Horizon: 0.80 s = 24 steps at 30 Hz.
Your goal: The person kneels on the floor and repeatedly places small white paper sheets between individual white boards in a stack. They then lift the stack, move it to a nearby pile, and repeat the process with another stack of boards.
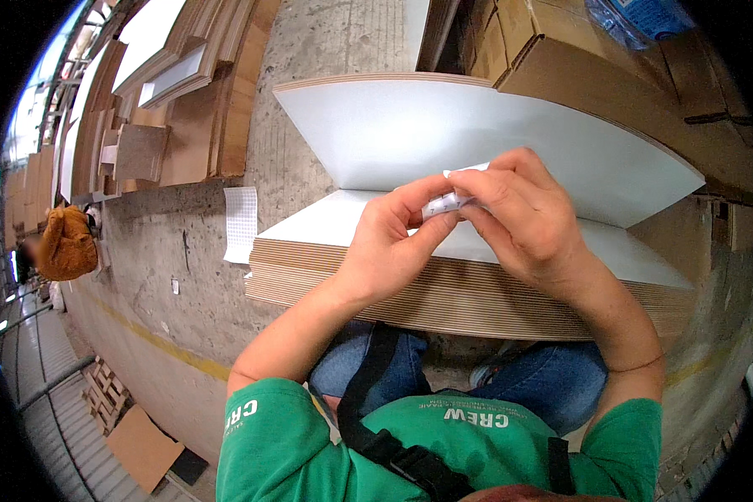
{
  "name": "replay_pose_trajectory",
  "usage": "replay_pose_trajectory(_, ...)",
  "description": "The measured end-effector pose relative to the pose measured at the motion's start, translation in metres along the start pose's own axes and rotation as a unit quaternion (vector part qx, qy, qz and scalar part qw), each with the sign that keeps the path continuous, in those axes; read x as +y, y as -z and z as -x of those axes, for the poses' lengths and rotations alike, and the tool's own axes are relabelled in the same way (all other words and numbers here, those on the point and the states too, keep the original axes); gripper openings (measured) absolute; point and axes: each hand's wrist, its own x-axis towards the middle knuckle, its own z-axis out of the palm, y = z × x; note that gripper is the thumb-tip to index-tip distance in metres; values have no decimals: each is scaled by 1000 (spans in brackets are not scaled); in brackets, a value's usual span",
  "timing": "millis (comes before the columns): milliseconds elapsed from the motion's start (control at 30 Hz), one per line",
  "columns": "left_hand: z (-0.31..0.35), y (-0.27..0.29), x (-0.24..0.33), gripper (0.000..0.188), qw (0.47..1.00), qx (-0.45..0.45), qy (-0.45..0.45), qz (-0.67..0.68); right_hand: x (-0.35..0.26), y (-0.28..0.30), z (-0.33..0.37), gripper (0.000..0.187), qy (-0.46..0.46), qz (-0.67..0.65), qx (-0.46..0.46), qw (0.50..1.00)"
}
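Observation:
Over a stack of white-faced corrugated cardboard sheets, my two hands meet. My left hand pinches a small curled piece of white label paper between thumb and fingers. From the other side, my right hand is closed on the same paper, its fingertips at the paper's upper edge. Fine dark print shows on the curl. Behind the hands, a white cardboard panel leans upright at a slant, rising from the back of the stack.
A white sheet with a grid of small marks lies on the concrete floor left of the stack. Stacked boards stand farther left. A brown carton is behind the panel. At far left is a person in brown.

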Motion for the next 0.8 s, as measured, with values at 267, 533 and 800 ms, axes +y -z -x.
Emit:
replay_pose_trajectory(267,1,2,0,35,1000,-5,13,-10,-2,-7,-2,34,35,34,7,999)
replay_pose_trajectory(533,-1,48,7,40,985,169,-41,-4,31,29,27,24,-54,91,-9,994)
replay_pose_trajectory(800,-43,235,-4,33,843,457,-195,-206,161,134,138,15,-405,308,-15,861)
